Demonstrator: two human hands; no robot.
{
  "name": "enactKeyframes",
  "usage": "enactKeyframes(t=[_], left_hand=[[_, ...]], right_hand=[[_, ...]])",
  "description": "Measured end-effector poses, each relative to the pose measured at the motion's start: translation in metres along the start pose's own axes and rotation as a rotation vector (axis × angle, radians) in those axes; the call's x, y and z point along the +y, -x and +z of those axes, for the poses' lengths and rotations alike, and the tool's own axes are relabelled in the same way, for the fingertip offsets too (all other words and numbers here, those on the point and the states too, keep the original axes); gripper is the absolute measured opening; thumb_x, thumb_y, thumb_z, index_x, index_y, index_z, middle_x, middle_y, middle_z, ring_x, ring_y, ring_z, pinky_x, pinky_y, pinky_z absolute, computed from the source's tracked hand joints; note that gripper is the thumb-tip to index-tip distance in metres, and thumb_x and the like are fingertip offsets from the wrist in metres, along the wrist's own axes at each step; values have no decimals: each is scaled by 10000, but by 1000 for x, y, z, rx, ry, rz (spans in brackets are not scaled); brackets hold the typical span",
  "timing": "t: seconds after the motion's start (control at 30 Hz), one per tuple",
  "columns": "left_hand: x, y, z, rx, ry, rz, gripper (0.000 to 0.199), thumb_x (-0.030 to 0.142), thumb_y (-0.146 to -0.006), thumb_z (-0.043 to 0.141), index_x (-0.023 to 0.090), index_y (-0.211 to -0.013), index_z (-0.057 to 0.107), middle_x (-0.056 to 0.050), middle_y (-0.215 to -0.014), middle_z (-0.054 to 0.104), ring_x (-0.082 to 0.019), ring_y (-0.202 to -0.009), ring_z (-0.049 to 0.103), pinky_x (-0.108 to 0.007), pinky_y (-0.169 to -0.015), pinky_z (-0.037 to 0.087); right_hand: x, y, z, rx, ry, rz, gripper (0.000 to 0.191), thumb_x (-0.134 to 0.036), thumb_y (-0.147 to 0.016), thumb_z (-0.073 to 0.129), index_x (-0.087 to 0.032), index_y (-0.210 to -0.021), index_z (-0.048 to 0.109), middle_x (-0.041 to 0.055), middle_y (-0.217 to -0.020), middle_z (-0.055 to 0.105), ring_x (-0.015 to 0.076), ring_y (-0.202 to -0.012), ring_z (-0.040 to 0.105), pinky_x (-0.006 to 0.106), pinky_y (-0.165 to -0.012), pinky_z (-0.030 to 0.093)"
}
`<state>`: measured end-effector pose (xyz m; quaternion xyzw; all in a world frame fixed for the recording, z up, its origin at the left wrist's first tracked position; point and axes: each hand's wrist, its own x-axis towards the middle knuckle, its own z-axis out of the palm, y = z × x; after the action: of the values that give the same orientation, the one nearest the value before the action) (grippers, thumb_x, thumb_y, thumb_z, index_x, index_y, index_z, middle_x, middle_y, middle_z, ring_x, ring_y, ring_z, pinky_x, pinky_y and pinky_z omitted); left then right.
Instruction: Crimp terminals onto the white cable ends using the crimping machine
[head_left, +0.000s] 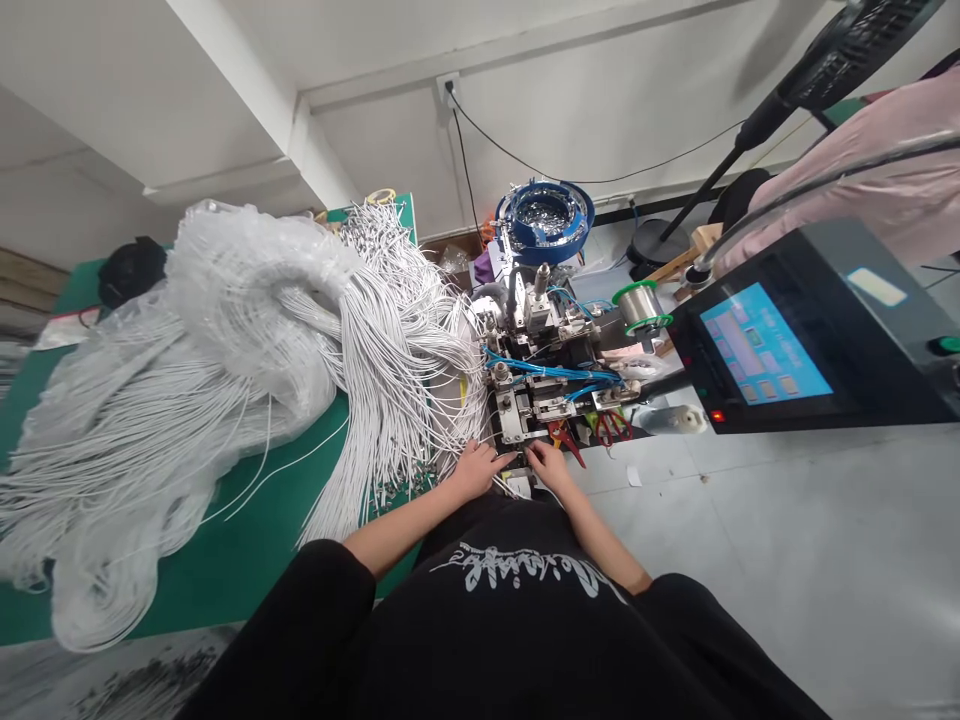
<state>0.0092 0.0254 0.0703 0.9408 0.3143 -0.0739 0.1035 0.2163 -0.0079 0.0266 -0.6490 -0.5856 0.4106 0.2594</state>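
My left hand (476, 470) is at the front of a bench machine (536, 375), its index finger stretched toward the work point and its other fingers curled. My right hand (549, 464) faces it from the other side, thumb and fingers pinched together at the machine's front edge. Whatever sits between the fingertips is too small to make out. Right beside my left hand lies a large heap of white cables (390, 370), some running to the machine's edge. Red-handled pliers (568, 440) lie just beyond my right hand.
The cables and a clear plastic bag (247, 290) spread over a green table (225, 570). Behind the machine stands a blue bowl feeder (545, 222) of small metal parts. On the right are a wire spool (640, 307), a control screen (765, 345), a black fan (847, 60) and a person in pink (885, 170).
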Motion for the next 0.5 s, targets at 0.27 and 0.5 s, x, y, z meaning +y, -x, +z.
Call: enactKeyframes(t=[0.27, 0.5], left_hand=[[1, -2, 6, -18, -36, 7, 693, 129, -798, 495, 331, -1427, 285, -66, -909, 596, -239, -898, 515, -431, -899, 299], [4, -4, 9, -4, -126, 6, 623, 121, -853, 430, 337, -1422, 295, -60, -872, 604, -221, -862, 532, -437, -905, 311]], right_hand=[[6, -4, 4, -26, -226, 94, 294, -432, -784, 438, -194, -628, 510, -11, -576, 508, 146, -574, 460, 245, -572, 340], [10, -5, 9, -23, -197, 118, 274, -413, -778, 414, -198, -650, 525, -1, -600, 534, 156, -602, 478, 249, -591, 346]])
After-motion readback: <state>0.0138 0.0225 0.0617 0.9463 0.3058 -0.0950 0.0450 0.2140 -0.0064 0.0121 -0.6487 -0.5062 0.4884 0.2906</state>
